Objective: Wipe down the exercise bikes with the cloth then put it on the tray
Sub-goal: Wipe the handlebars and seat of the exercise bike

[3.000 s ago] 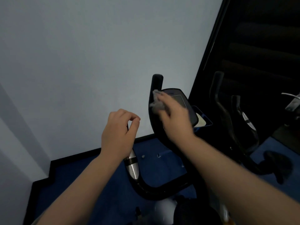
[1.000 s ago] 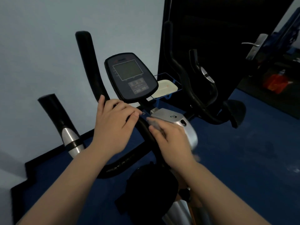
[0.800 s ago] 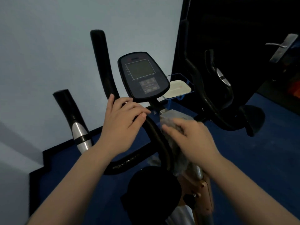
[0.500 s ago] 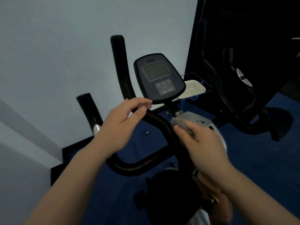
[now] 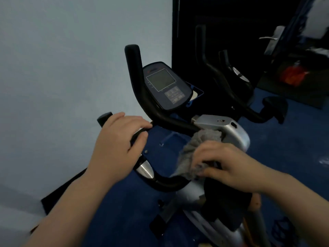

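Blue carpet, pale wall; L hand (image 5: pixel 118 145) fingers curled round the black handlebar (image 5: pixel 142 97) of the near exercise bike (image 5: pixel 222 129), R hand (image 5: pixel 226 163) grasping the grey cloth (image 5: pixel 195 150) bunched vs the silver housing under the console (image 5: pixel 166 86). Best approach, imo: keep L bracing, spread cloth flatter, wipe w/ full strokes along bar & housing. Tray (image 5: pixel 195 93) sits behind console; console text too blurry to read.

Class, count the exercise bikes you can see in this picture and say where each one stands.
2. One bike is directly in front, with the left hand on its handlebar and the right hand holding the cloth. A second bike stands behind it to the right. Others may be out of frame.
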Tool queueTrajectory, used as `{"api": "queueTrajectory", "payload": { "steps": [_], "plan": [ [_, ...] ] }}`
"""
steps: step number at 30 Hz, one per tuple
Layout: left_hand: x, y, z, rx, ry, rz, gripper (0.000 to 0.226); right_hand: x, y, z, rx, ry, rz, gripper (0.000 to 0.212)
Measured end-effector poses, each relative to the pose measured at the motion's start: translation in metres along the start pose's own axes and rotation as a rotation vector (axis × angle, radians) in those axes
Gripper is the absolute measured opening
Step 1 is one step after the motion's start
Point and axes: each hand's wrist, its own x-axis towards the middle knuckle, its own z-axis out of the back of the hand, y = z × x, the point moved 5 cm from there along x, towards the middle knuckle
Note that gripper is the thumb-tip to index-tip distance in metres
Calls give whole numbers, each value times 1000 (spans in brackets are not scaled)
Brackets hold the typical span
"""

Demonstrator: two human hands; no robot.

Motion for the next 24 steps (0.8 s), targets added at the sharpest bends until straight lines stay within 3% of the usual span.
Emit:
{"api": "queueTrajectory", "payload": {
  "steps": [4, 6, 8, 9, 11, 16, 18, 21, 24],
  "plan": [
    [-10, 6, -11, 55, 28, -93, 29, -21, 2, 3, 151, 24, -207, 20],
    [-12, 6, -14, 44, 3, -126, 29, -12, 6, 4, 69, -25, -252, 29],
    [-11, 6, -18, 29, -26, -132, 27, 2, 10, 4, -172, -54, -213, 22],
    [-12, 6, -18, 25, -37, -128, 26, 9, 12, 2, -260, -28, -186, 29],
    [-11, 4, -18, 2, -62, -128, 25, 18, 10, -2, -354, 76, -136, 38],
    [-11, 8, -3, -87, -171, -208, 24, 24, 2, -7, -592, 209, -12, 35],
    [-5, 16, 10, -58, -259, -203, 21, 25, 6, -14, -500, 197, 4, 32],
    [8, 35, 22, -26, -291, -88, 22, 29, 15, -33, -147, 292, -28, 28],
    [15, 45, 16, -76, -232, 31, 24, 33, 8, -31, -224, 435, 7, 34]
  ]
}}
